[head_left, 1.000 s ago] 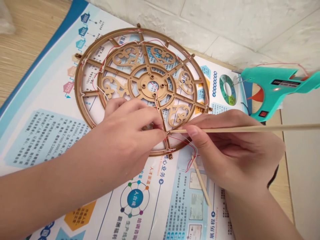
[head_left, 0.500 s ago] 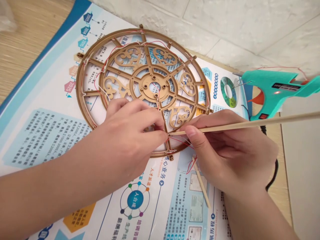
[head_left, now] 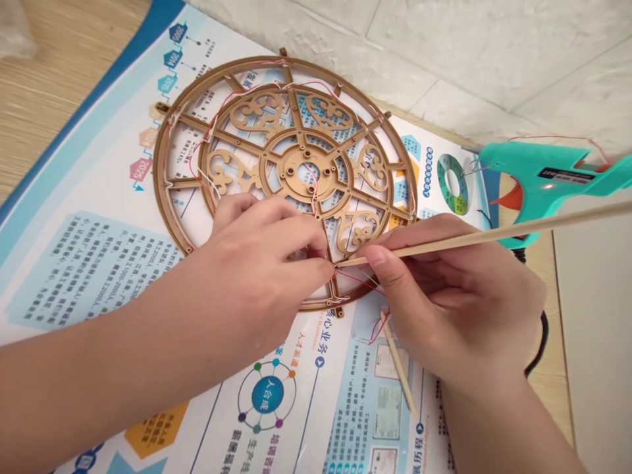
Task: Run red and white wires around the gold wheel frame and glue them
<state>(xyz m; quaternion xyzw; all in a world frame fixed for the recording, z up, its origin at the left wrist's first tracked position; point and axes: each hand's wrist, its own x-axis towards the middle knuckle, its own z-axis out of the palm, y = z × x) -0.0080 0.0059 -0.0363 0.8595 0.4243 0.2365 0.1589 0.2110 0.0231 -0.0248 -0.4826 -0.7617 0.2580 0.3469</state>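
The left hand (head_left: 271, 270) lies over the near left part of a gold wheel-shaped frame (head_left: 299, 161), fingers curled, thumb and forefinger drawn close together at the near spoke; whether they grip anything cannot be told. The right hand (head_left: 454, 289), at the frame's near right, is clamped on a long wooden stick (head_left: 494, 238) between thumb and fingers, its tip at that spoke, just beside the left thumb. Red and white wires (head_left: 353, 275) run from there toward the right hand. The frame lies flat on a printed poster (head_left: 113, 276), toward the far side. A short wooden stick (head_left: 399, 365) lies near, and a teal glue gun (head_left: 548, 174) stands at the far right.
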